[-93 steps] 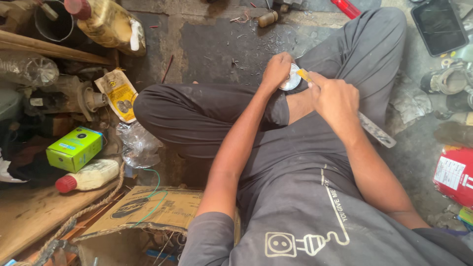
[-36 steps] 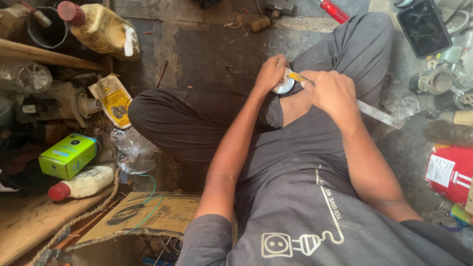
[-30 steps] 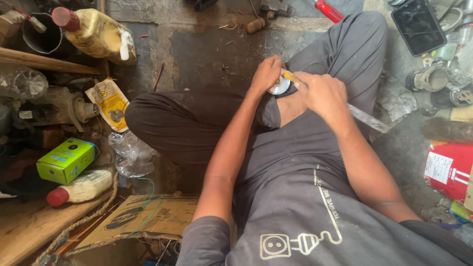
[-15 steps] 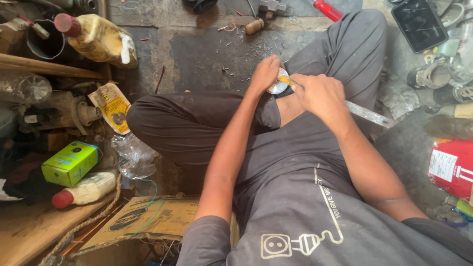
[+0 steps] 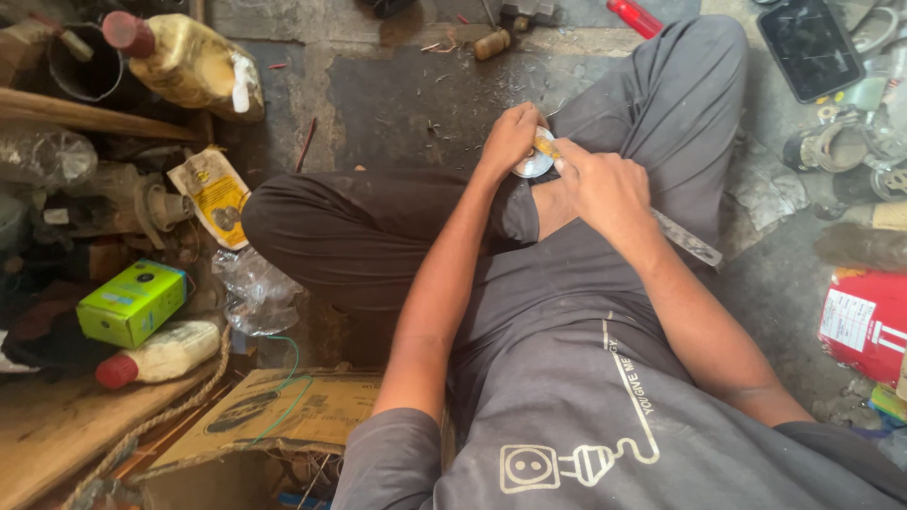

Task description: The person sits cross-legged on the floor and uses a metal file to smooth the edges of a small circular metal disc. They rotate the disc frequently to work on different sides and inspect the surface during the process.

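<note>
Grimy concrete floor spreads out under a person sitting cross-legged in grey trousers and a grey shirt. Clutter crowds the edges. Off to one side lie a yellowish jug with a red cap, a green box, a white bottle with a red cap just beside the box, a crumpled clear plastic bag and a flattened cardboard piece. On the other side sit a dark tablet and a red can.

Above the crossed legs, the left hand is curled around a small round silver metal part, fingers wrapped over its top edge so it sits against the knee. The right hand is closed in a fist around a long flat metal tool, whose grey end sticks out behind the wrist; its yellowish tip touches the round part right between the two hands. Both hands are pressed close together, almost touching.
</note>
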